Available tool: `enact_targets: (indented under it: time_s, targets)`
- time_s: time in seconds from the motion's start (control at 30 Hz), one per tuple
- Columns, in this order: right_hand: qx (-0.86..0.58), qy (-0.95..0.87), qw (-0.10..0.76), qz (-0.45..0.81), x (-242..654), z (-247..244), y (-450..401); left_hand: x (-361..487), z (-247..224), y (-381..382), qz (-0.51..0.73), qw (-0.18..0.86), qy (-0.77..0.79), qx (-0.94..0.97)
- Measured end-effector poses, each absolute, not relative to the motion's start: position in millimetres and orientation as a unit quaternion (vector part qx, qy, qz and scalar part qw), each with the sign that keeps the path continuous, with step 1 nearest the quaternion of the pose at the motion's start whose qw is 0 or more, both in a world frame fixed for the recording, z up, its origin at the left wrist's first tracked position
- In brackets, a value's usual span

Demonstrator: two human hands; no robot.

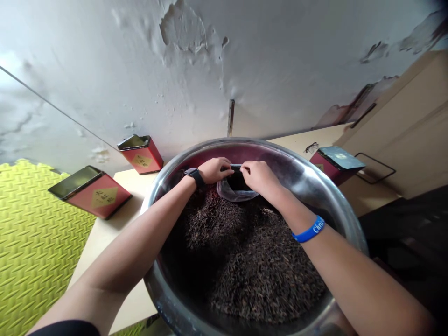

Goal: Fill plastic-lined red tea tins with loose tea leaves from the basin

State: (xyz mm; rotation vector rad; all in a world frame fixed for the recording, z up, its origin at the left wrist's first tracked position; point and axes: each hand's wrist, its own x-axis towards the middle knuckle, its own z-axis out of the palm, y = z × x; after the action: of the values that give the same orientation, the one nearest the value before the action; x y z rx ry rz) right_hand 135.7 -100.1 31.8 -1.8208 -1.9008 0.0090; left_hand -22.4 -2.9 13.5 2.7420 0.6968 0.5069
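Note:
A large steel basin (336, 205) holds loose dark tea leaves (269, 266). Inside it, near the far wall, is a clear plastic bag (234, 193) with its mouth open and dark inside. My left hand (215, 171), below a black watch, pinches the far left part of the bag's rim. The far right part of that rim is between the fingers of my right hand (259, 176); a blue wristband is on that arm. The two hands are a short gap apart. What lies deep in the bag is too dark to tell.
Two open red tins, one nearer (103, 193) and one farther (142, 156), stand left of the basin on a pale table (131, 219). At right are a closed red tin (336, 163) and glasses (311, 147). Behind rises a peeling wall (168, 79); a green mat (31, 242) lies left.

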Motion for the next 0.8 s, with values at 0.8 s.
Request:
enact_targets:
  time_s: [0.8]
  targets:
    - [-0.474,-0.825,0.024,0.305,29.7,-58.5,-147.2,-22.8,2.3,3.4,0.213,0.124,0.227,0.942]
